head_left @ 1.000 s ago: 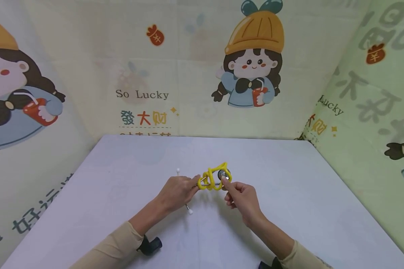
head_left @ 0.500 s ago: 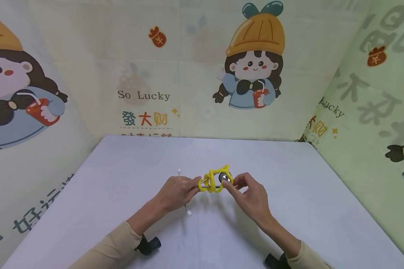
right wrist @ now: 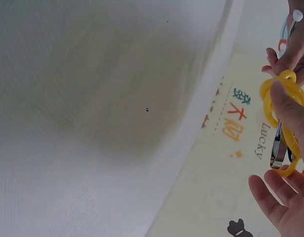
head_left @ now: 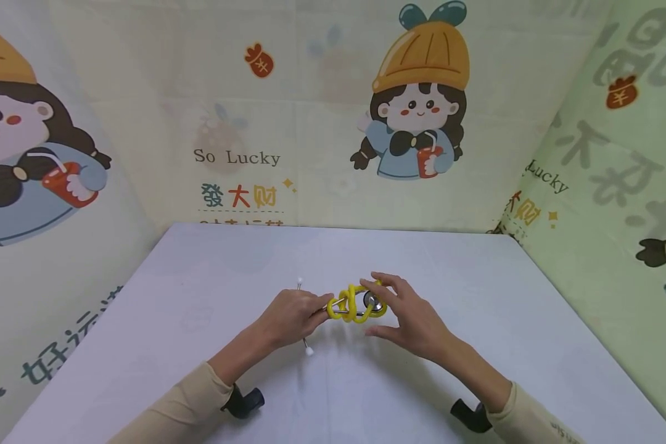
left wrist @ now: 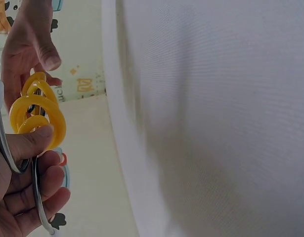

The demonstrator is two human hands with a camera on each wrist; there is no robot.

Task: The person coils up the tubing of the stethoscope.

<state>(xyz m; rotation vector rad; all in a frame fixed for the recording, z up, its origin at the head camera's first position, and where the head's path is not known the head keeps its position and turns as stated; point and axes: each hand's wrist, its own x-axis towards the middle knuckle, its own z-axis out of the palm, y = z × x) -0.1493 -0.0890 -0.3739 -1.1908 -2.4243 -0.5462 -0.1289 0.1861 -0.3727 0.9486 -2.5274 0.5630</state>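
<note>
Above the table, my left hand [head_left: 288,317] grips a stethoscope by its metal ear tubes [left wrist: 37,190], with the thumb at the near end of the yellow tubing [left wrist: 58,116]. The tubing is wound into a compact knot. White ear tips [head_left: 309,351] stick out on both sides of that hand. At the bundle's right end sits the silver chest piece [head_left: 372,301]. My right hand [head_left: 422,320] is spread around this end, its upper fingers at the top of the yellow loop and the thumb lower and apart. In the right wrist view, the thumb overlaps the tubing.
A white-covered table [head_left: 227,265] lies beneath both hands. Behind it hangs a pale cloth backdrop [head_left: 316,123] with cartoon prints, and similar cloth lines both sides. Black wrist devices [head_left: 245,404] are worn under both forearms.
The right thumb has left the chest piece. The right hand has moved slightly right and its fingers have spread over the loop's top. The left hand keeps its hold, almost still.
</note>
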